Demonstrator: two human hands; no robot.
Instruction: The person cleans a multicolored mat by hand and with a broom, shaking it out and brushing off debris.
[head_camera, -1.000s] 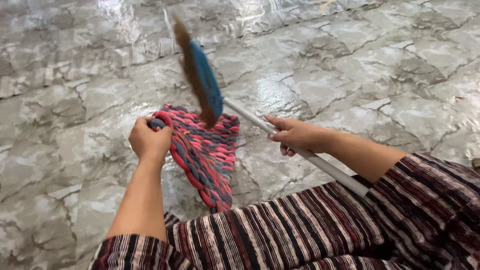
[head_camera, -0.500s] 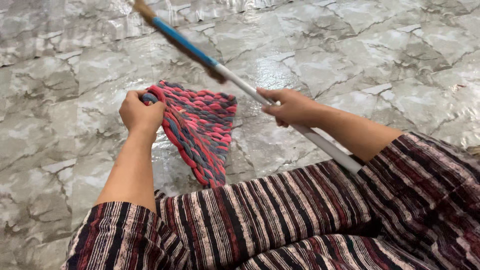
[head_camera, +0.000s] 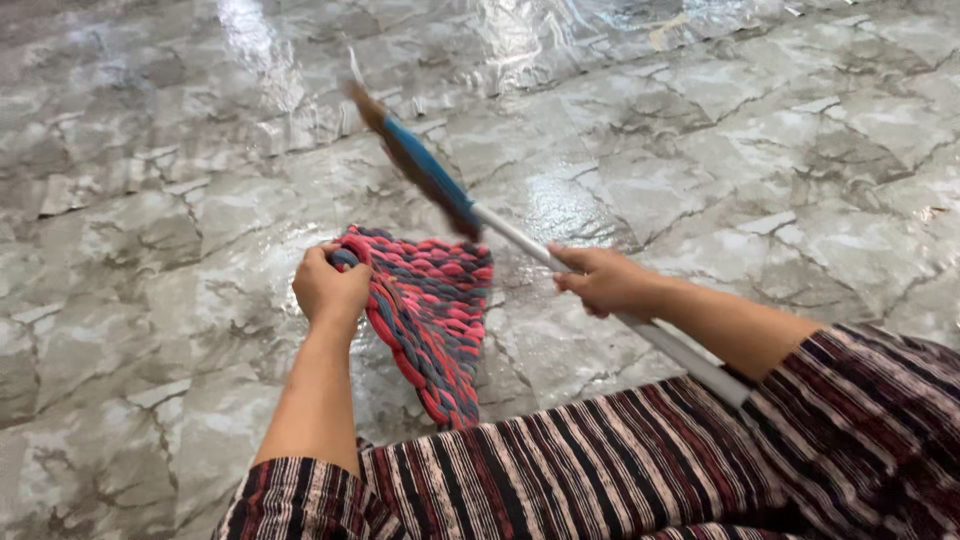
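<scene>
The left hand (head_camera: 330, 290) is closed tight on the top left corner of a braided mat (head_camera: 428, 320) in pink, red and grey, holding it up so that it hangs down in a point toward the person's striped lap (head_camera: 560, 470). The right hand (head_camera: 600, 280) is wrapped round the white handle of a broom (head_camera: 440, 195), whose blue and brown head points up and away to the far left, blurred with motion. Half a second ago the broom head stood higher and farther off, near the top edge of the view; now it has swung down and nearer, so that it sits just above the mat's top edge, much as it did a second ago. The mat has hardly shifted in the left hand's grip. This back and forth reads as repeated strokes of the broom against the hanging mat. All around lies a shiny grey marble floor (head_camera: 150, 200).
</scene>
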